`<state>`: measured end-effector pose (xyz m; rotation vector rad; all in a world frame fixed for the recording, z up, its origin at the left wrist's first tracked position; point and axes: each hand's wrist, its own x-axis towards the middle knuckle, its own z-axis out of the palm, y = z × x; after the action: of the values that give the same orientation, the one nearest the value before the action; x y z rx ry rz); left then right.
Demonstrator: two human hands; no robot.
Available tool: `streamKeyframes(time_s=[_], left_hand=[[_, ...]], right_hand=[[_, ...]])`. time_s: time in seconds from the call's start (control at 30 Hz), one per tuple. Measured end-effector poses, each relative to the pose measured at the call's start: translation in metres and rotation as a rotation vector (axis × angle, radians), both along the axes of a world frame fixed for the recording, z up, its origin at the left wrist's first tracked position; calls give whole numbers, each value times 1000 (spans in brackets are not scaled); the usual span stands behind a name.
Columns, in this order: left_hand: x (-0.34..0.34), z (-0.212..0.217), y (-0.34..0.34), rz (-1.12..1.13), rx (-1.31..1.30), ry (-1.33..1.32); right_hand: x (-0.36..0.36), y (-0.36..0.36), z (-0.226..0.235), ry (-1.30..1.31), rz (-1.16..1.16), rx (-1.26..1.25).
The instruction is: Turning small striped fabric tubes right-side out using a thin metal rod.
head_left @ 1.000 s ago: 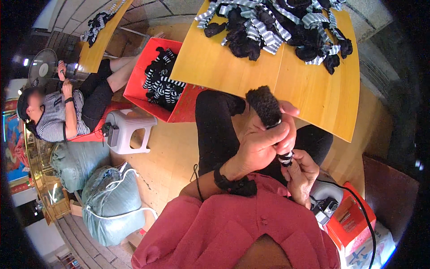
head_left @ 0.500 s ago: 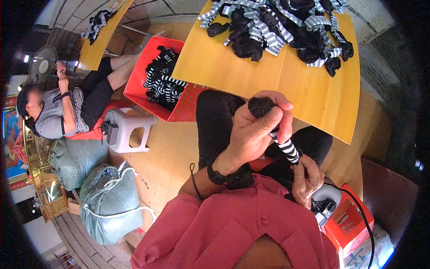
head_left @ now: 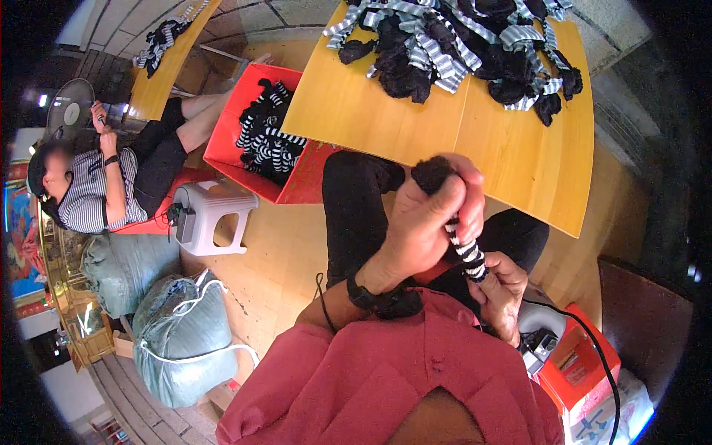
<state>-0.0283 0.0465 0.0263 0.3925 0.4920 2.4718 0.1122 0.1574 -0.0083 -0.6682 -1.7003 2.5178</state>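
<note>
A small knitted tube with black and white stripes (head_left: 469,256) is stretched between my two hands over my lap. Its rounded, fuzzy black end (head_left: 430,175) sticks up out of my left hand (head_left: 430,215), whose thumb and fingers are wrapped round the upper part. At the tube's lower end, my right hand (head_left: 502,297) pinches the striped edge, with its thumb against the opening. Whether the thumb reaches inside cannot be made out.
Ahead stands a yellow wooden table (head_left: 371,111) with a heap of similar black and striped knitted pieces (head_left: 437,48). A red bin (head_left: 222,148) of striped tubes is left of it. Farther left are a white stool (head_left: 215,215), tied sacks (head_left: 178,334) and a seated person (head_left: 104,178).
My right hand has moved slightly up and to the left, pushing the tube's lower end closer to my left hand. The left hand keeps its grip almost in place.
</note>
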Motion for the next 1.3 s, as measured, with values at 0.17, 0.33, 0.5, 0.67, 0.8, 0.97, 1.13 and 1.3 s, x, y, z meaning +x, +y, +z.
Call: streamKeyframes(time_s=[0.17, 0.33, 0.5, 0.67, 0.8, 0.97, 1.13, 1.3], left_hand=[[-22, 10, -11, 146, -154, 57], [-18, 10, -9, 73, -122, 71], [-8, -4, -1, -129, 18, 9], [5, -7, 1, -118, 2, -7], [5, -6, 1, -103, 4, -22], [3, 5, -2, 28, -89, 7], [-19, -1, -22, 103, -142, 38], [-24, 9, -23, 92, -205, -34]], right_hand=[[4, 1, 1, 65, -92, 617], [-4, 2, 7, 262, -136, 896], [-6, 2, 3, 325, -137, 972], [2, -1, -2, 198, -61, 776], [-6, -4, 12, -30, -2, 18], [-3, 2, 8, 8, 42, -34], [5, -1, 9, 9, -48, 608], [8, 2, 7, 93, -81, 929]])
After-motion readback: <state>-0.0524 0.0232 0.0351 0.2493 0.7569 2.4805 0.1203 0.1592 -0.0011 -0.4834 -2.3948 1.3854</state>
